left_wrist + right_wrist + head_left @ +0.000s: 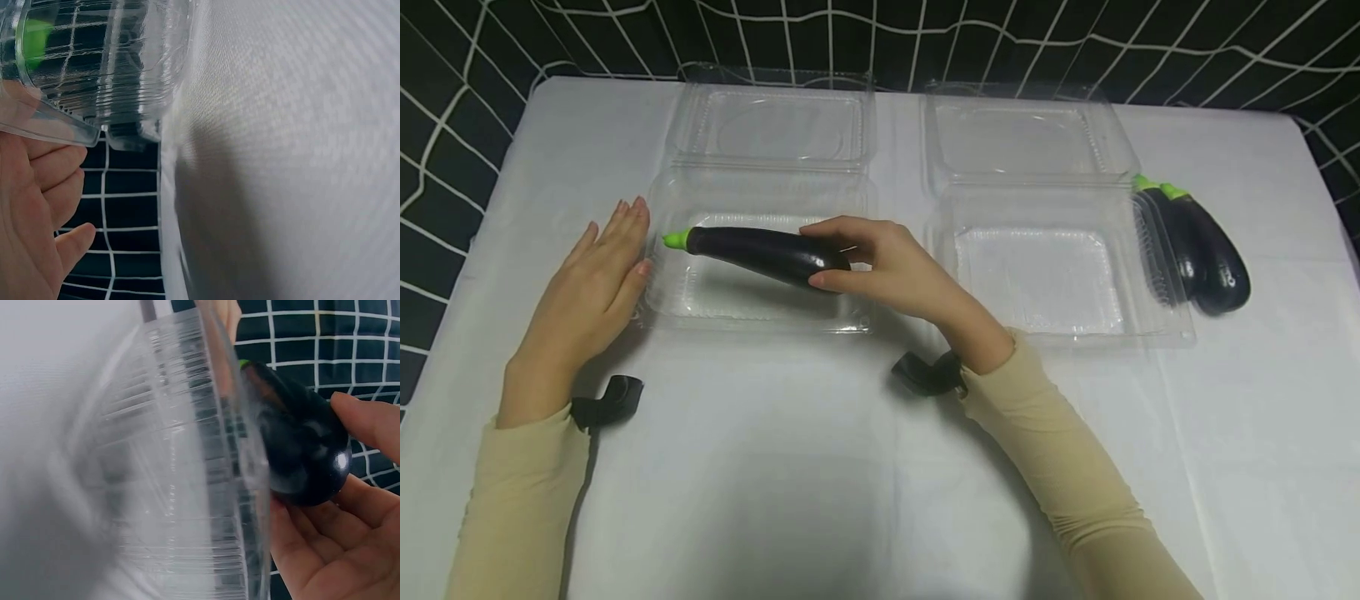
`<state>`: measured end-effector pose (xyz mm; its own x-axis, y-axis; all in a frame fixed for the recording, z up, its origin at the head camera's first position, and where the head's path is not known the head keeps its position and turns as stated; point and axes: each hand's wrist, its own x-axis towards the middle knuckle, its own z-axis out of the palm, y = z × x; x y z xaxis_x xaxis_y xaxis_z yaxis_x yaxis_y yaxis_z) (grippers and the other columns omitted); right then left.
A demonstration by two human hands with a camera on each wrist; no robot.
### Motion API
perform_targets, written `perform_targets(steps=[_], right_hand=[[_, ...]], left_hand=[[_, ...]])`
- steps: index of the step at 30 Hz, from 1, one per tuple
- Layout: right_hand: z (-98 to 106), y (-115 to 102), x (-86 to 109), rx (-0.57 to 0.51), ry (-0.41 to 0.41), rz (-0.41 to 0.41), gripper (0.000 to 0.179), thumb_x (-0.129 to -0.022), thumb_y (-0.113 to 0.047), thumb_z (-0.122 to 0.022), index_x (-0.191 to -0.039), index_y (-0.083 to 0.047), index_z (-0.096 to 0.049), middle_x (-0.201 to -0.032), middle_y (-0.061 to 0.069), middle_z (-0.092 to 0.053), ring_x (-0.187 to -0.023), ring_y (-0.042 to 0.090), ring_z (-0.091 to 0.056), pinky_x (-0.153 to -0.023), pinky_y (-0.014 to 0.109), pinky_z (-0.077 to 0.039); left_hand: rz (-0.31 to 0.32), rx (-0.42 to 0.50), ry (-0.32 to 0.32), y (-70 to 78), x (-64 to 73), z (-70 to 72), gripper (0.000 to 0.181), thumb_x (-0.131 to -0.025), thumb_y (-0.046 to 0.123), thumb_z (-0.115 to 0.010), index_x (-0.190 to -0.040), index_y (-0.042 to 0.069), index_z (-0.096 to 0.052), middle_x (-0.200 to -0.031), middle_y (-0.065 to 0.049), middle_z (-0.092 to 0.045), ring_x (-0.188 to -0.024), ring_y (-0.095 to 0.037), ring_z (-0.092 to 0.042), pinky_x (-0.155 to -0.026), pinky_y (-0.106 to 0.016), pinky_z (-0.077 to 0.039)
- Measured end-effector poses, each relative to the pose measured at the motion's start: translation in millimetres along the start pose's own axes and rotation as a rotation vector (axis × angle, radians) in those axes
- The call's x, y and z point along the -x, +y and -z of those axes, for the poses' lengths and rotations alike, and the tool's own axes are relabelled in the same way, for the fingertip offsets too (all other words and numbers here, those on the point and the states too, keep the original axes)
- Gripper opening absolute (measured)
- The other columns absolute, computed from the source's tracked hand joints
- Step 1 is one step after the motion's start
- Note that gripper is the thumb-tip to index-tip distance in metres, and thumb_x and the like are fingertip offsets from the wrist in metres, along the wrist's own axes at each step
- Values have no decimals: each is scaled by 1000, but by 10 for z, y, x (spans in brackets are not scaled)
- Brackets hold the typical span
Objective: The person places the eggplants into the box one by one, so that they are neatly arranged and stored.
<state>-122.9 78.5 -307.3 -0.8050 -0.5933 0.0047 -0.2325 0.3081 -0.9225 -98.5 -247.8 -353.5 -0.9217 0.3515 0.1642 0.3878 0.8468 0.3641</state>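
My right hand (887,262) grips the thick end of a dark purple eggplant (752,250), thumb and fingers on either side. The eggplant lies level over the left clear plastic container (760,325), its green stem pointing left. In the right wrist view the eggplant's round end (306,456) sits between the thumb and fingers, at the container's rim. My left hand (591,287) has straight fingers and rests against the left wall of that container. The left wrist view shows the fingers (59,175) at the container's edge, with the green stem (34,44) seen through the plastic.
A second clear container (1037,325) with its lid (1015,137) folded back stands on the right. Two more eggplants (1221,258) lie beside its right wall. The left container's lid (775,125) is folded back too. A white cloth (820,500) covers the table; dark gridded fabric (895,42) hangs behind.
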Motion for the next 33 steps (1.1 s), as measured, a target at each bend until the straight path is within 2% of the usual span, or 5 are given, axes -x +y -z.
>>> perform_targets(steps=[9, 20, 24, 28, 33], right_hand=[[-68, 42, -32, 76, -11, -23, 48, -84, -12, -71, -128, -2, -56, -130, 8, -57, -117, 16, -53, -99, 24, -42], [-156, 27, -89, 252, -61, -19, 48, -85, -17, -71, -129, -3, -56, -130, 7, -57, -122, 16, -49, -101, 27, -40], [-180, 4, -105, 308, -94, -37, 49, -84, -20, -72, -129, -4, -57, -123, 4, -61, -95, 14, -55, -89, 26, -43], [-198, -18, -120, 340, -117, -47, 48, -84, -19, -72, -127, -4, -58, -97, 2, -63, -67, 14, -44, -70, 25, -41], [-210, -43, -148, 390, -143, -53, 47, -84, -20, -73, -125, -3, -59, -84, 2, -61, -68, 14, -47, -67, 25, -42]], left_hand=[[-1, 0, -13, -8, 1, 11, 54, -102, 25, -32, -146, -4, -23, -151, -16, -24, -141, -25, -20, -116, -40, -8], [8, -8, -7, 6, -5, 14, 54, -102, 27, -33, -146, -3, -24, -151, -15, -24, -141, -24, -20, -116, -40, -9], [-3, -3, -5, 0, -9, 18, 54, -102, 26, -34, -146, -4, -24, -151, -15, -25, -141, -25, -21, -116, -40, -9], [-16, 6, -1, -10, -9, 18, 53, -102, 24, -34, -146, -4, -25, -151, -16, -25, -141, -25, -21, -116, -41, -9], [-22, 11, 2, -14, -6, 12, 53, -102, 23, -34, -146, -5, -25, -151, -16, -26, -141, -25, -21, -116, -41, -10]])
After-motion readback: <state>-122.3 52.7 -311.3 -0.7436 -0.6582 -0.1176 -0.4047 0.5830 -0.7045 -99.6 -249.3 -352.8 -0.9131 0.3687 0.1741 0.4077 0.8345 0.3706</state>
